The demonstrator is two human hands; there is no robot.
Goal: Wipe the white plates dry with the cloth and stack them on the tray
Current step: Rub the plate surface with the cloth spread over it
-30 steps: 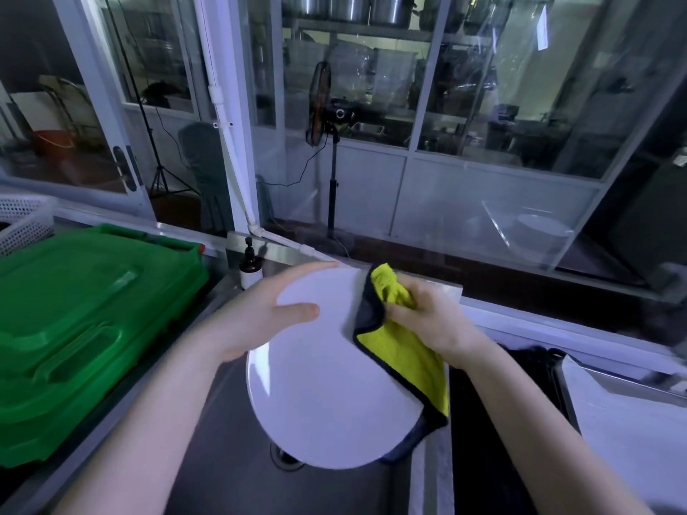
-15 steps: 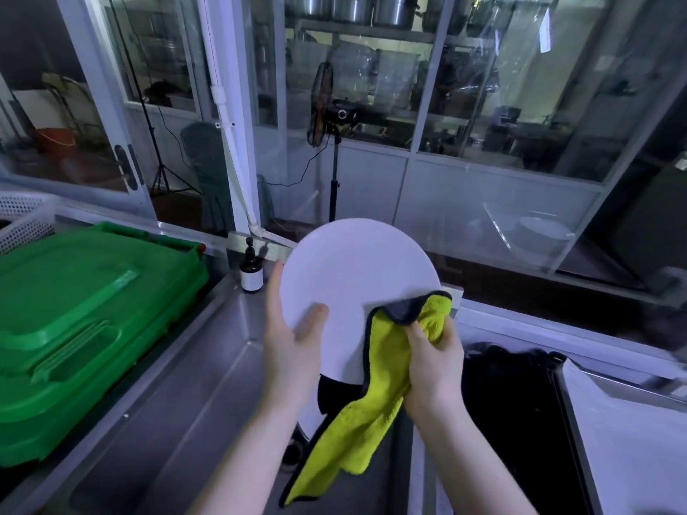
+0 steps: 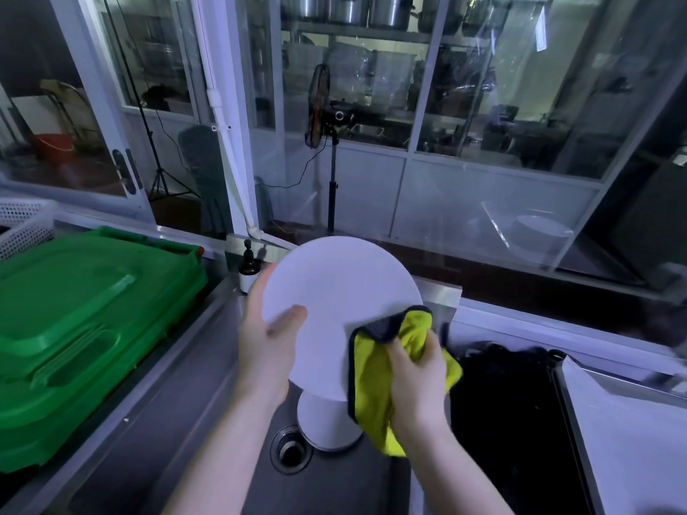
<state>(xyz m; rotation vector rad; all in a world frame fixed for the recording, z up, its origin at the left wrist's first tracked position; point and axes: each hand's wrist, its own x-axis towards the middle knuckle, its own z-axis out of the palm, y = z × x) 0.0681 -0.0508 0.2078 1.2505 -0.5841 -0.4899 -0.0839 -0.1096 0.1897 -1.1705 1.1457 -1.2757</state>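
Observation:
I hold a round white plate point(image 3: 342, 291) upright over the steel sink point(image 3: 178, 440). My left hand point(image 3: 265, 340) grips its left rim, thumb on the face. My right hand point(image 3: 416, 381) clutches a yellow cloth with a dark edge point(image 3: 375, 377) against the plate's lower right edge. More white plates point(image 3: 327, 421) lie in the sink basin beneath, next to the drain point(image 3: 290, 449). A tray with a white surface point(image 3: 632, 440) lies at the far right.
A green plastic crate lid point(image 3: 74, 328) fills the left counter, with a white mesh basket point(image 3: 22, 224) behind it. A soap pump bottle point(image 3: 247, 267) stands at the sink's back edge. A dark basin point(image 3: 509, 421) sits right of the sink. Glass partitions rise behind.
The plate went from tilted toward me to upright. My right hand with the cloth slid from the plate's upper right to its lower right edge, and the cloth bunched up more.

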